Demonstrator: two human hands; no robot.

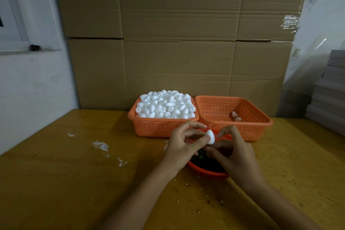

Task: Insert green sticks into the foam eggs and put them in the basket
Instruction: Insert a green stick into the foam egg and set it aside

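egg (211,137): white foam, held up between left hand (183,144) and right hand (233,153), clear of the table (74,173).
axis: long axis near upright and leaning a little, with the narrow end up and away and the blunt end down toward the wrists.
left hand: thumb and fingertips pinch the egg by its sides.
right hand: fingers curled just beside the egg, index tip at its right. No stick shows, so I cannot tell if it holds one.
step: probably lining up for the insertion, since no stick is visible in this egg.
next move: needs a stick pushed straight along the long axis, the egg held steady and lightly so the foam does not dent.
sticks (199,158): dark green heap directly under both hands.
bowl (207,172): red, holds the sticks, partly hidden by the hands.
basket (268,122): orange, beyond the right hand, with two eggs (235,116) in it.
supply basket (160,127): orange, beyond the left hand, heaped with eggs, touching the other basket.
crumbs (100,145): white, on the table left of the left hand.
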